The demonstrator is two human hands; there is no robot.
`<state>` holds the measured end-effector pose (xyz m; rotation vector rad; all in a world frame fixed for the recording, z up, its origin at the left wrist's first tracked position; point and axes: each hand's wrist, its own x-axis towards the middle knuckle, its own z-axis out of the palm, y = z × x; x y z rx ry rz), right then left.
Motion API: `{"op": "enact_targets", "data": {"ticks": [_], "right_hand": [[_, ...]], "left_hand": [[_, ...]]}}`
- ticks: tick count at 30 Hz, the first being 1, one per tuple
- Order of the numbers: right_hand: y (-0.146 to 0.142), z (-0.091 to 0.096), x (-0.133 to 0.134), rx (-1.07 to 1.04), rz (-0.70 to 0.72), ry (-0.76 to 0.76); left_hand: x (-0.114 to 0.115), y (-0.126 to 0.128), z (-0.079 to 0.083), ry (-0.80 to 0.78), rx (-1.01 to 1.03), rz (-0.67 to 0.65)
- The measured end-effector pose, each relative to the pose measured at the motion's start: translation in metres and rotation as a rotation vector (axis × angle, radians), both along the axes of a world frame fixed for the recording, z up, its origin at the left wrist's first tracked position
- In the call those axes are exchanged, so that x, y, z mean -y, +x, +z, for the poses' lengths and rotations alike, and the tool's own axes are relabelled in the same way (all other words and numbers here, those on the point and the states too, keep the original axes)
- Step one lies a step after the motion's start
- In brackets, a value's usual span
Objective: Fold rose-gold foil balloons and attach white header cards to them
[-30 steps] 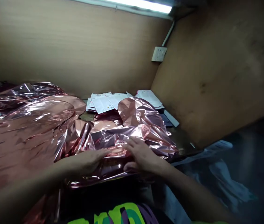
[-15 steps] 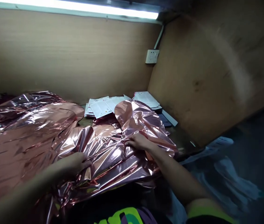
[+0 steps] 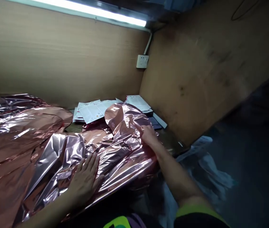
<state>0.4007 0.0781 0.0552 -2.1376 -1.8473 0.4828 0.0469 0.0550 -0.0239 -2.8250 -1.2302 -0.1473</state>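
A crumpled sheet of shiny rose-gold foil, which looks like a flat foil balloon, lies in front of me. My left hand rests flat on it, fingers stretched out and pressing on the wrinkled surface. On the right part of the same foil, my right hand touches it beside a rounded lobe. Its index finger points out along the foil; the other fingers are slightly blurred and partly hidden. More rose-gold foil spreads in a wide, wrinkled heap to my left.
White printed cards lie in a loose pile behind the foil, with a second stack in the corner. A dark flat object sits beside it. Wooden panels close off the back and right. Clear plastic bags hang at lower right.
My left hand has gone from closed fingers on the foil to a flat, spread palm. My right hand has shifted farther out to the foil's right side. The view has turned slightly right.
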Motion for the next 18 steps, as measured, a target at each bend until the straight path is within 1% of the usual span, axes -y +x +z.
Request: {"op": "enact_targets", "data": {"ticks": [2, 5, 7, 10, 13, 15, 18], "right_hand": [[0.024, -0.004, -0.003, -0.112, -0.044, 0.026], [0.037, -0.015, -0.012, -0.284, -0.039, 0.058], [0.037, -0.020, -0.018, -0.370, -0.070, 0.091], [0.035, -0.024, -0.021, -0.495, -0.133, 0.134], [0.029, -0.026, -0.018, -0.610, -0.088, 0.108], [0.026, -0.025, -0.016, -0.640, -0.066, 0.073], [0.028, -0.014, -0.016, -0.589, -0.135, 0.077]], "left_hand": [[-0.001, -0.001, -0.001, 0.025, 0.006, -0.009], [0.000, 0.001, 0.004, 0.002, -0.017, 0.006], [0.001, 0.003, 0.006, -0.020, -0.024, 0.017], [0.001, 0.004, 0.008, -0.039, -0.018, 0.021], [0.001, 0.004, 0.009, -0.060, -0.012, 0.028], [0.002, 0.005, 0.010, -0.083, -0.016, 0.038], [0.003, 0.008, 0.016, -0.138, -0.026, 0.051]]}}
